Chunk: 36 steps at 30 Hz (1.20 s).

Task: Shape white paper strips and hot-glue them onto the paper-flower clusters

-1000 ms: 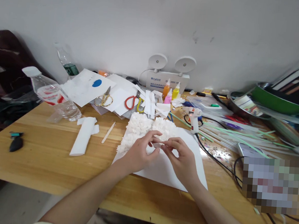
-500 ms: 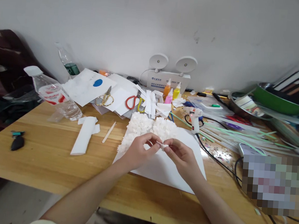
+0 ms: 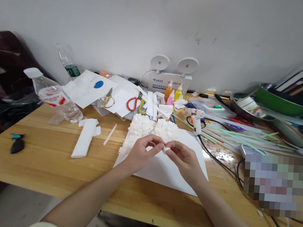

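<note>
A small white paper piece (image 3: 166,149) is pinched between the fingertips of my left hand (image 3: 146,152) and my right hand (image 3: 183,158), which nearly touch. Both hands are above a white sheet (image 3: 160,173) lying on the wooden table (image 3: 46,168). Clusters of crumpled white paper pieces (image 3: 140,126) cover the sheet's back and left parts, partly hidden behind my hands. A white glue gun (image 3: 197,122) stands just behind the sheet's right side, its black cable running to the right.
Left lie a rolled white paper (image 3: 85,138), a wooden stick (image 3: 110,134) and a water bottle (image 3: 54,98). Gold scissors (image 3: 107,99), red-and-yellow scissors (image 3: 132,104), paper strips (image 3: 152,105) and small paint bottles (image 3: 170,98) are behind. Glue sticks (image 3: 233,134) spread at the right.
The fingertips have shifted slightly and come closer together around the white piece, which now shows less of itself. The other objects keep their places.
</note>
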Available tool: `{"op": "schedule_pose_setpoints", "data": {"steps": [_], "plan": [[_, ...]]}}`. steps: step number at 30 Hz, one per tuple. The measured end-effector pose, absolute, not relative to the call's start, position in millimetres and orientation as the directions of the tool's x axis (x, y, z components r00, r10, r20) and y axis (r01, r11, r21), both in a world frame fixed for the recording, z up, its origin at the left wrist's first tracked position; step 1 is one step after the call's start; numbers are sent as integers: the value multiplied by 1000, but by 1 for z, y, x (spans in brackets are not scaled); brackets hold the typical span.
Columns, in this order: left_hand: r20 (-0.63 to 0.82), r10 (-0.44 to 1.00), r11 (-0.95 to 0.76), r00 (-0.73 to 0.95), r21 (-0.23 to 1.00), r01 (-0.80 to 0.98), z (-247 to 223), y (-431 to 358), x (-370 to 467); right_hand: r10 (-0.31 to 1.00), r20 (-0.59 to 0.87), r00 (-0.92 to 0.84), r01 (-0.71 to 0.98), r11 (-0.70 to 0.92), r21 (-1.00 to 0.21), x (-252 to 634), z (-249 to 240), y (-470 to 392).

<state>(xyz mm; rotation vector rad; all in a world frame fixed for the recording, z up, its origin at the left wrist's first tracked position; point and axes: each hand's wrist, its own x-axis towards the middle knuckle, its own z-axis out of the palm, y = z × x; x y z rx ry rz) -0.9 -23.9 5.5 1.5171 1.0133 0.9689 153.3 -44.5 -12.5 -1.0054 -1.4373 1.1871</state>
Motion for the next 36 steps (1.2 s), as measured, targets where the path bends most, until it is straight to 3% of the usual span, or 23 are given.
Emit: {"op": "schedule_pose_setpoints", "data": {"steps": [20,36], "plan": [[73,966,-87,247,995,47,-3,-29,5,969,247,-19,42,248,-968,149,-13,-47],[285,910,-342,300,926,157,1,-32,3,973,227,45,65,224,-972,149,-16,-47]]}}
